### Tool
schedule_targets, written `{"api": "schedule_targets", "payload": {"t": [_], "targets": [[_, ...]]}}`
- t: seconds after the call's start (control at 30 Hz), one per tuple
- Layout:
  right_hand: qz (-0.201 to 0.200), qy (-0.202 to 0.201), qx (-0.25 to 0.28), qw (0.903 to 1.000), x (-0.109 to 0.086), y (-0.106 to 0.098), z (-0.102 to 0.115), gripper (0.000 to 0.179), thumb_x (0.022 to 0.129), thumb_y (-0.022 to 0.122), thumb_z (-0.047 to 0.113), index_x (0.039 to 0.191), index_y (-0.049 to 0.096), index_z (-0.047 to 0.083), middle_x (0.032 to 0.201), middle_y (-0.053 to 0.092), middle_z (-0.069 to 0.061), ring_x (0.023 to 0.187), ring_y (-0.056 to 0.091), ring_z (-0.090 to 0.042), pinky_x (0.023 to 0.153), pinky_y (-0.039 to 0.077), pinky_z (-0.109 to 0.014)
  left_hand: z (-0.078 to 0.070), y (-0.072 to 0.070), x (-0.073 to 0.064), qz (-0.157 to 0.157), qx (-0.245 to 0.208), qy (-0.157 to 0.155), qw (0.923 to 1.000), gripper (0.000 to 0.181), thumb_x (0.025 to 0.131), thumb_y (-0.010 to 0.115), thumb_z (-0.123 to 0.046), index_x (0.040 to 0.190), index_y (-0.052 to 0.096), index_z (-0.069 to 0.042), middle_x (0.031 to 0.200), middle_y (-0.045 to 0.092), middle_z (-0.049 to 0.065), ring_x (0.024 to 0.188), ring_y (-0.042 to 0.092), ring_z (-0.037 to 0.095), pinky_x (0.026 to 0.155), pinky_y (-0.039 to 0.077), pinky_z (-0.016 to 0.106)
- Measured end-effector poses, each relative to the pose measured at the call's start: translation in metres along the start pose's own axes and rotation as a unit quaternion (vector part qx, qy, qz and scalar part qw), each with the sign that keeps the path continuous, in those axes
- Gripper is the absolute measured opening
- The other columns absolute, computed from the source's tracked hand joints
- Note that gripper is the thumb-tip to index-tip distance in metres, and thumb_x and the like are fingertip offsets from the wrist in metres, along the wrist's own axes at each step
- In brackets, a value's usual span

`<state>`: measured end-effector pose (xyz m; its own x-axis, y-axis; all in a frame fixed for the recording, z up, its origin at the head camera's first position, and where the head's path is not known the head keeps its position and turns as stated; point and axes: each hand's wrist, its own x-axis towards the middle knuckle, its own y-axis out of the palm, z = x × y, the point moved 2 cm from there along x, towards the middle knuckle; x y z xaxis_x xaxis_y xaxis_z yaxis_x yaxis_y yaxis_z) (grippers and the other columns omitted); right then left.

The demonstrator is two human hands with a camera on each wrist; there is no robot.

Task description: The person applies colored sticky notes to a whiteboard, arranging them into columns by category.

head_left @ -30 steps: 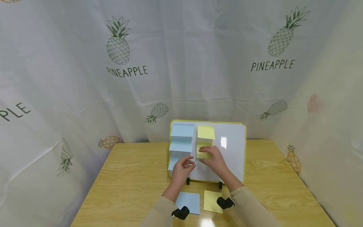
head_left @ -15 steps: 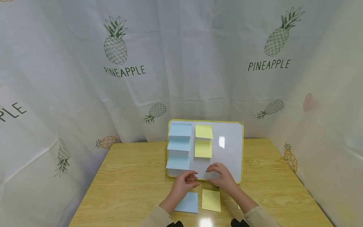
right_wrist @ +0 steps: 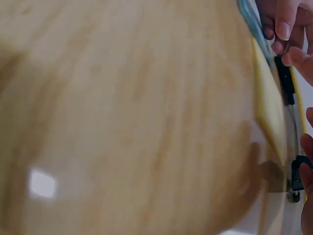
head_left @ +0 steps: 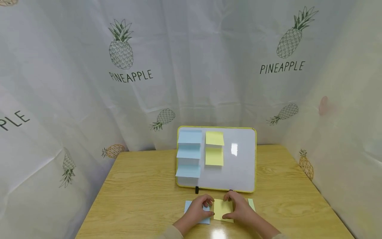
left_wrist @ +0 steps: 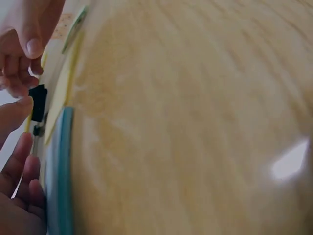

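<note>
Because the yellow notes (head_left: pixel 221 210), on the surface (head_left: pixel 143 192) in front of the whiteboard (head_left: pixel 238 171), look light and bendable, we do best to lift one by its edge. Our left hand (head_left: pixel 198 210) and right hand (head_left: pixel 242 210) each show a spread grip, though whether either touches paper we cannot tell. Compared with earlier, both are down from the whiteboard's lower edge.

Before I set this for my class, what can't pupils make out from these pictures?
Blue pad: head view, middle covered by the left grip.
Green paper: head view, the rest behind the right grip.
Board's right foot: head view, mostly behind the right grip's fingers.
Curtain lettering, far left: head view, cut off by the picture edge.
Table: left wrist view, grain blurred, perhaps by motion.
</note>
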<state>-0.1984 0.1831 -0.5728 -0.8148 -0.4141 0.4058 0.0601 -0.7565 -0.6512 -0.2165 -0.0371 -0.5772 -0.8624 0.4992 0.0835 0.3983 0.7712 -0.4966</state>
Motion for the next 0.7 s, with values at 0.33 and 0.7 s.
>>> {"api": "schedule_targets", "payload": {"t": [0.33, 0.7], "targets": [[0.049, 0.016, -0.028, 0.9983, -0.0117, 0.0073, -0.0028, 0.056, 0.064, 0.087, 0.049, 0.102, 0.056, 0.022, 0.101, 0.055, 0.013, 0.087, 0.047, -0.008, 0.072, 0.041, -0.031, 0.0069, 0.0045, 0.0044, 0.066, 0.092, 0.018, 0.9934, 0.043, 0.072, 0.089, -0.026, 0.107, 0.064, -0.024, 0.098, 0.054, -0.019, 0.088, 0.046, 0.002, 0.084, 0.042, 0.029], [0.058, 0.041, -0.002, 0.9975, -0.011, 0.0067, -0.0055, 0.05, 0.067, 0.086, 0.047, 0.1, 0.058, 0.022, 0.103, 0.058, 0.011, 0.09, 0.051, -0.011, 0.074, 0.044, -0.03, 0.0088, 0.0047, 0.0032, 0.077, 0.112, 0.03, 0.9903, 0.048, 0.072, 0.088, -0.03, 0.111, 0.061, -0.026, 0.103, 0.052, -0.019, 0.091, 0.044, 0.001, 0.083, 0.04, 0.028]]}}
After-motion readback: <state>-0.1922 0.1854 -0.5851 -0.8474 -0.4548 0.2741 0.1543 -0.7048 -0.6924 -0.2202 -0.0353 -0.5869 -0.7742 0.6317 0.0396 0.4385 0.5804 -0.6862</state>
